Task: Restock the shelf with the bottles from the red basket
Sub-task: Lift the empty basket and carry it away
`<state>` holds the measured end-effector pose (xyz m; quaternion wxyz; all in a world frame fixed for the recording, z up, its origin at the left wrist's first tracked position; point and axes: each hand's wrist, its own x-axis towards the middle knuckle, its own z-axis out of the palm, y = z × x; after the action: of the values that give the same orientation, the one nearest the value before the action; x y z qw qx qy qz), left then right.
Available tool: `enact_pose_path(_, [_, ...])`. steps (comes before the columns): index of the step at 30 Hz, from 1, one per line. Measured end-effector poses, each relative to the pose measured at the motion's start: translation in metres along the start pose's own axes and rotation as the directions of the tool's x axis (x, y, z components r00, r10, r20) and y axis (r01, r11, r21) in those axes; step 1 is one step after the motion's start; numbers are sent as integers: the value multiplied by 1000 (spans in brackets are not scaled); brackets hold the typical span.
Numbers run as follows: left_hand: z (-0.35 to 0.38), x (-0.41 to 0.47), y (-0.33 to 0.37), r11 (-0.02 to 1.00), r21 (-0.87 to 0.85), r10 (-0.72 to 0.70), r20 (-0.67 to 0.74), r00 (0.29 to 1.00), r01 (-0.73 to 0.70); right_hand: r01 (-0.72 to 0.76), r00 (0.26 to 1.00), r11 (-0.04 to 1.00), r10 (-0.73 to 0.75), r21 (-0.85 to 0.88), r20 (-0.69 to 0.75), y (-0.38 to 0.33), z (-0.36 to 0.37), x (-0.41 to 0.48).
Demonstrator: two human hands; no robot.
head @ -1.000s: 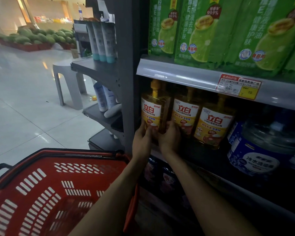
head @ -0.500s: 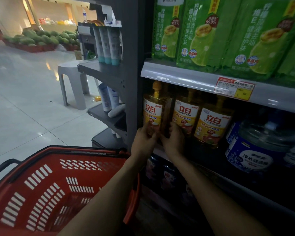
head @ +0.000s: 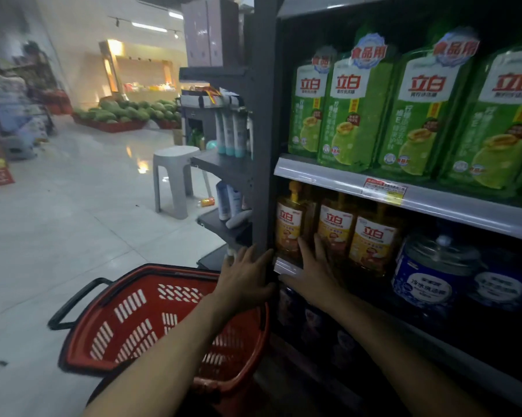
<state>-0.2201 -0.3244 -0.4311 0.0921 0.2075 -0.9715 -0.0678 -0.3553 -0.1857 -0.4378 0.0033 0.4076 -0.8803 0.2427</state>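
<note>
From the head camera, three yellow bottles stand in a row at the left end of the shelf, under the rail with the price tag and beside a blue-labelled jug. The red basket sits on the floor just left of the shelving, and its visible inside shows no bottles, though the far corner is hidden behind the left forearm. So the restocking looks nearly or fully done, with only tidying left. The left hand lies flat against the grey upright with fingers spread and loose, holding nothing; the right hand is also released, its fingertips touching the fronts of the leftmost bottles. A second ago both hands cupped the leftmost bottle; now they have let go and drawn back, and the view has lifted.
</note>
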Motion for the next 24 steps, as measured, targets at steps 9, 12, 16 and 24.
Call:
enact_pose_path(9, [-24,-72,-91,959,208,-199,7,980,193,142,979,989,-133,-48,154,-56,16,-16])
enact_pose_path(12, [-3,-109,-133,945,217,-257,32,966,244,145,968,988,-130,-57,214,-66,39,-17])
enact_pose_path(16, [36,-153,-198,894,256,-405,108,908,368,154,956,977,-109,-149,273,-62,94,-16])
enact_pose_path(24, [71,-158,-281,794,348,-571,140,809,499,-47,911,986,108,-159,397,-37,175,-16])
